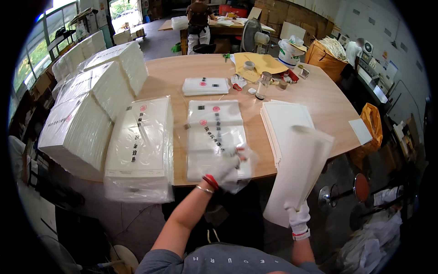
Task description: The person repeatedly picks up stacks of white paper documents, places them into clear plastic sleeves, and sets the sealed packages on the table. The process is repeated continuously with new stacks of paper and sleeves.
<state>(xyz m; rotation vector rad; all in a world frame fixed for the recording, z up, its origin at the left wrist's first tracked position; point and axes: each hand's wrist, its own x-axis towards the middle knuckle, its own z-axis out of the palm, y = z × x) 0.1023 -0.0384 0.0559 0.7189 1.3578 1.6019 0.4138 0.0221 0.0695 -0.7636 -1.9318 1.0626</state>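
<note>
sheets (299, 171) clamped in right hand (299, 220) fingers may bend and miss the bag (215, 139); left hand (228, 171) fingers pinch its slippery mouth.

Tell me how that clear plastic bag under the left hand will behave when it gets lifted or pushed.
The clear plastic bag lies flat and wrinkled on the table, so it is probably floppy and light. Its glossy film looks slippery; the left hand pressing its open end may keep it from sliding. It seems unlikely to roll.
</note>
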